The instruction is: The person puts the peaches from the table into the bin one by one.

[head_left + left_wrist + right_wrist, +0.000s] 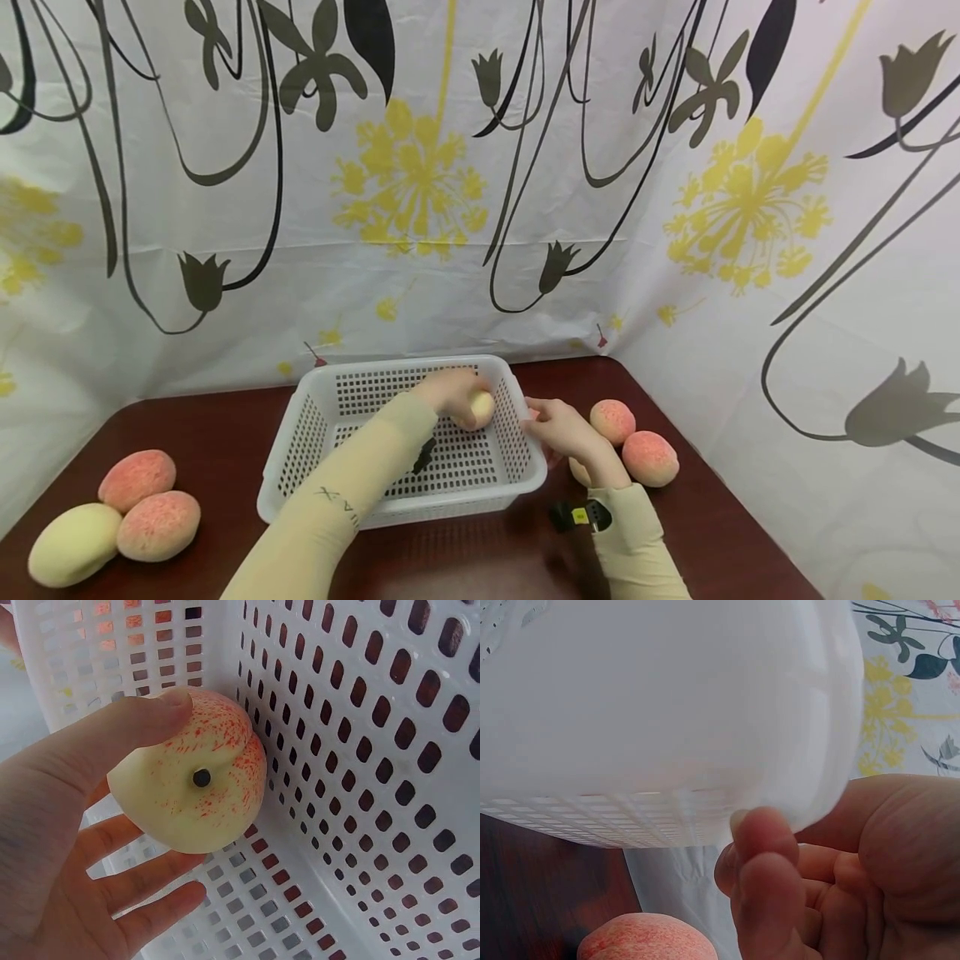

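Where the dark table (pixel 450 567) starts on the left, I can see, from far off, a yellow peach (pixel 75 546) bunched up with an upper pink peach (pixel 137 481) and a lower pink peach (pixel 159 527). Next comes the white basket (pixel 450 502), and its long way runs from side to side. The left arm reaches over its front edge. Inside, near the back right corner, the left hand (pixel 452 393) grips a round peach (pixel 483 408), with the thumb on top and fingers below. I can't tell if that peach touches the floor of the basket. It looks almost like a ball, so I find no clear long way on it.

What counts most is this: the round peach is on the right of the left hand, and the basket's end wall is between it and the right hand (pixel 558 427). So the left hand is the nearer one. The right hand is outside, with bent fingers up against the rim, and I can't tell if it grips or just touches. Something pink (pixel 534 413) peeks out by its fingers. A pale peach (pixel 579 472) is partly hidden by the wrist, and past it I see a back peach (pixel 612 421) and a front peach (pixel 651 458).
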`<control>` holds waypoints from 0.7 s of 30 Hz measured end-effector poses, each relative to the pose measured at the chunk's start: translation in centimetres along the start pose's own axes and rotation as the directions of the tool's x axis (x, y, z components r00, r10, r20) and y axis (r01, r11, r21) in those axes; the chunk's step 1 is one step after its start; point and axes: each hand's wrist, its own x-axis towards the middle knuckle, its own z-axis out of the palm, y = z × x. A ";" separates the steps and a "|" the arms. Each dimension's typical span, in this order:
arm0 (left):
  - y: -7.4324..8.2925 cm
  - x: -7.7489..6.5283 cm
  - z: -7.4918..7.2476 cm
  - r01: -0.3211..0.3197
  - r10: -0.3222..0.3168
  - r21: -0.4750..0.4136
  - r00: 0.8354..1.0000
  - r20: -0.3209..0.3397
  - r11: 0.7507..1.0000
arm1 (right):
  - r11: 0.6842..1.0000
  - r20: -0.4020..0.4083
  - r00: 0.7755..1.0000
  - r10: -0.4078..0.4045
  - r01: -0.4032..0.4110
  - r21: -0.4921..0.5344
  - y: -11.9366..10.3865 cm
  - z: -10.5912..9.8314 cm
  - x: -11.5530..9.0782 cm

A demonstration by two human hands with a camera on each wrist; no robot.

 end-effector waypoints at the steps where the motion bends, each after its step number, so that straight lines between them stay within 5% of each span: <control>1: 0.0 0.0 0.0 0.002 -0.002 0.007 1.000 0.002 1.000 | 1.000 -0.002 1.000 0.000 0.000 0.000 0.0 0.0 0.0; 21: -0.1 0.0 0.2 0.010 -0.013 0.090 1.000 0.023 0.996 | 1.000 -0.015 1.000 -0.010 0.010 0.001 0.0 -0.1 -0.1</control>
